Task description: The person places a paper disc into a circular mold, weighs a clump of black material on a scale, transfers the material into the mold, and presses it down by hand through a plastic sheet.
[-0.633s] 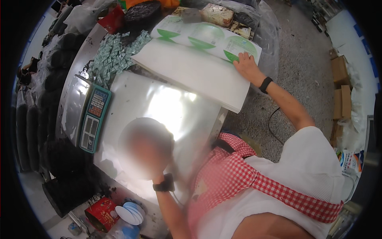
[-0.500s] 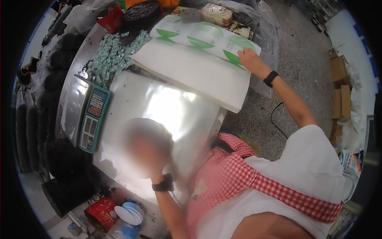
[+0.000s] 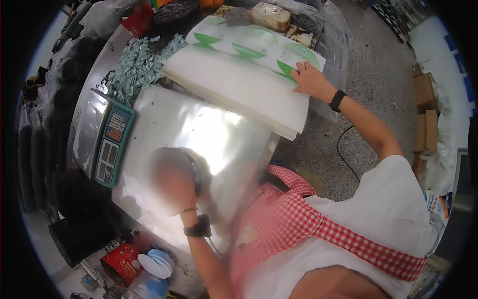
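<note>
My right hand (image 3: pixel 312 82) rests on a stack of white wrapping sheets (image 3: pixel 234 82) with green printing, at the back right of the table. Its fingers and thumb are spread over the right part of the top sheet. Over the shiny metal tabletop (image 3: pixel 234 154), my left hand (image 3: pixel 172 182) is smeared by a blur, so its fingers do not show. A dark, rounded edge (image 3: pixel 200 172) of some disc-like thing peeks out beside it; whether the hand holds it I cannot tell.
Left of my left hand lies a teal digital scale (image 3: pixel 114 144). Small green packets (image 3: pixel 134 70) are heaped behind it. A red tin (image 3: pixel 122 264) and white-blue round discs (image 3: pixel 157 263) sit at the lower left. Wrapped bricks (image 3: pixel 270 16) lie behind the sheets.
My right hand has moved slightly left and down on the sheets, its fingers now more spread. My left hand has shifted a little left, showing more of the dark rounded edge.
</note>
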Demonstrator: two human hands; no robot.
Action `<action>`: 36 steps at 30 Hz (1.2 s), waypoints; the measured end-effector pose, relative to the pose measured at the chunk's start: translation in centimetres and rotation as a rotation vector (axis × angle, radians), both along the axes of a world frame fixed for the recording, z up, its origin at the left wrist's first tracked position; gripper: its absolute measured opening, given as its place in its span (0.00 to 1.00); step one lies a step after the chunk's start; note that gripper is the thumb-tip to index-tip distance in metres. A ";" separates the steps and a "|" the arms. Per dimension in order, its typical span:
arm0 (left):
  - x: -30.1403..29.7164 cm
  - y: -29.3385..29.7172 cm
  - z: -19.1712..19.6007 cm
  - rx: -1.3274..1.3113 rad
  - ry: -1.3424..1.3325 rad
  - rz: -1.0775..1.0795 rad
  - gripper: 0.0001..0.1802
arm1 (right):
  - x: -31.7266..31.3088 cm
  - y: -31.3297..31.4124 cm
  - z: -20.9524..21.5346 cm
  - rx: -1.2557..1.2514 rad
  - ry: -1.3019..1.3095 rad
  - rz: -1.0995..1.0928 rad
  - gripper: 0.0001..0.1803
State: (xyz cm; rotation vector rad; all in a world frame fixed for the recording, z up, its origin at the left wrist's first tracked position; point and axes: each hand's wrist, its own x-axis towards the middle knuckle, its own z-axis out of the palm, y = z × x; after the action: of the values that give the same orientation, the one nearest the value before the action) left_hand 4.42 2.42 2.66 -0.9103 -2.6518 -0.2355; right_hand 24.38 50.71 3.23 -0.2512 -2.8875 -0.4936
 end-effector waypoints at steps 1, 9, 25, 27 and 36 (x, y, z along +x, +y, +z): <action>0.0 -0.6 -0.2 -0.025 0.023 0.002 0.25 | -0.6 -0.4 -0.2 -0.025 0.085 0.060 0.11; -0.8 1.0 -1.3 -0.037 0.079 -0.012 0.24 | 11.0 22.5 4.9 -1.217 1.000 -0.657 0.06; 0.9 -1.3 1.2 0.893 -0.908 0.183 0.31 | -15.5 -29.1 4.2 -0.747 0.032 0.841 0.29; 1.2 -2.3 0.9 0.712 -0.745 0.117 0.32 | -15.9 -30.0 4.0 -0.741 -0.074 0.871 0.29; 0.9 -3.7 -0.5 0.475 -0.523 0.059 0.34 | -18.5 -30.5 7.3 -0.680 -0.326 0.938 0.22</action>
State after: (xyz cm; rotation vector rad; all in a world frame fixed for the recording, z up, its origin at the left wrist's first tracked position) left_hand 5.31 -1.32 2.18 -0.6744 -2.8545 -1.1707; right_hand 5.91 20.19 10.50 1.1278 -2.9025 0.6558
